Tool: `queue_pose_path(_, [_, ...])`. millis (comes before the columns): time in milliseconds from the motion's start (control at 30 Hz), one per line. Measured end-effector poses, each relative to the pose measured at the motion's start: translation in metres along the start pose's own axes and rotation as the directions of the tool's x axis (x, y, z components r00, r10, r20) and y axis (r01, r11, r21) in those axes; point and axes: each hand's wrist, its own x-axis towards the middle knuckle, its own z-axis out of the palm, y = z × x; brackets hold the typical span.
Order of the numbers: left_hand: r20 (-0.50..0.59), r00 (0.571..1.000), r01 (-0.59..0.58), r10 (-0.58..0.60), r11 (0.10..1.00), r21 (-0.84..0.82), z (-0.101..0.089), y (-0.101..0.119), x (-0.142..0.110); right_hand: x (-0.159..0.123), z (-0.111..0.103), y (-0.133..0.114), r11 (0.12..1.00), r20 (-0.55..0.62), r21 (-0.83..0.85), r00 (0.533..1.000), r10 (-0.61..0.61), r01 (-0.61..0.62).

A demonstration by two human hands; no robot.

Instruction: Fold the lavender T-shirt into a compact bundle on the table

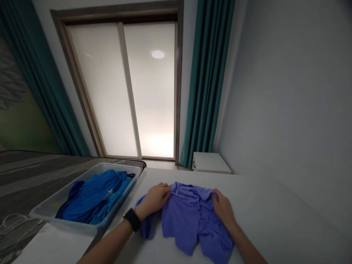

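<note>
1. At your far left, a green curtain [45, 84] hangs down at a slant.
2. Below it is a grey striped bed [19, 176], with a white cord [13, 216] curled on it near the left edge.
3. Next comes a see-through tub [74, 226]. A soft heap of blue clothes [96, 196] lies in it, with a bit of dark purple at the far end.
4. Your left hand [154, 198] is on the top left part of the purple cloth [183, 220]. Its fingers lie close together, with the tips on the edge of the cloth. You wear a black watch [132, 220] on that wrist.
5. Up behind your hands is a big glass door [151, 102], milky white, with a brown frame around it.
6. The purple cloth is right in front of you, on the white table [264, 212], between your two hands. It is wrinkled, and one piece of it pokes out under your left wrist.
7. Past the table, another green curtain [207, 80] hangs beside a small white cabinet [210, 161].
8. Your right hand [224, 209] pinches the top right corner of the cloth. I cannot tell how all its fingers sit, as some are hidden.
9. At your far right is a plain pale wall [288, 91].
</note>
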Motion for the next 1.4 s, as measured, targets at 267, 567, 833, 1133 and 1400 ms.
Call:
queue_pose_path(267, [-0.502, 0.851, 0.110, -0.152, 0.988, -0.112, -0.091, -0.054, 0.034, 0.004, -0.021, 0.025, 0.981, -0.183, 0.174, 0.976, 0.120, -0.088])
queue_pose_path(567, [-0.225, 0.971, 0.129, -0.077, 0.965, 0.227, -0.032, -0.022, 0.009, -0.003, -0.010, 0.011, 0.986, -0.071, 0.166, 0.997, 0.008, 0.004])
queue_pose_path(833, [0.205, 0.976, -0.115, 0.069, 0.968, 0.221, 0.029, 0.040, -0.020, -0.004, -0.011, 0.013, 0.999, 0.039, 0.014, 0.999, -0.035, 0.034])
queue_pose_path(1133, [0.128, 0.977, 0.145, -0.173, 0.969, 0.203, 0.019, -0.008, -0.027, -0.005, -0.019, 0.018, 0.969, 0.101, -0.248, 0.995, 0.015, 0.011])
queue_pose_path(1400, [0.113, 0.986, 0.111, -0.123, 0.988, 0.109, 0.032, -0.013, -0.028, -0.018, -0.042, 0.007, 0.995, 0.149, -0.033, 0.984, 0.096, -0.092])
